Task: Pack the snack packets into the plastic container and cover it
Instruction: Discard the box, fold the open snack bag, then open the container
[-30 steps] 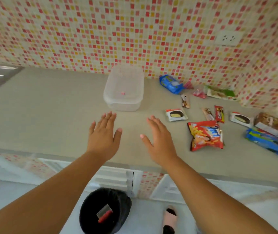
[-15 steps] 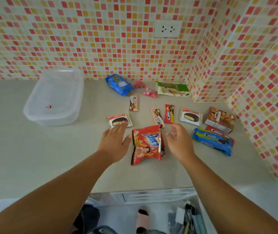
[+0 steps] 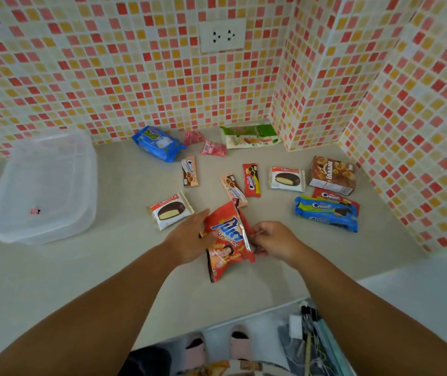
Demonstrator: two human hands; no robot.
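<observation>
Far left: clear plastic container (image 3: 43,185) on the counter (image 3: 108,267), lid on it, tucked against the tiled wall (image 3: 108,63); small pink bit visible through the plastic. Well apart from the snacks.

Next over: Choco Pie packet (image 3: 170,210) flat on the counter, just beside my left hand (image 3: 189,240). Behind it, blue packet (image 3: 157,143) and two small pink wrappers (image 3: 203,143) near the wall.

Centre: I have the red potato snack bag (image 3: 229,240) between both hands. Left hand closed on its left edge, right hand (image 3: 273,238) pinching the right edge. Bag is tilted; can't tell whether its lower end is off the counter.

Beyond it: three small Cream-O sticks (image 3: 233,183), green packet (image 3: 249,135) by the wall corner.

Right: second Choco Pie (image 3: 287,179), brown box (image 3: 332,175), blue Cream-O pack (image 3: 325,214) lying partly over a red one (image 3: 333,196). All untouched.
</observation>
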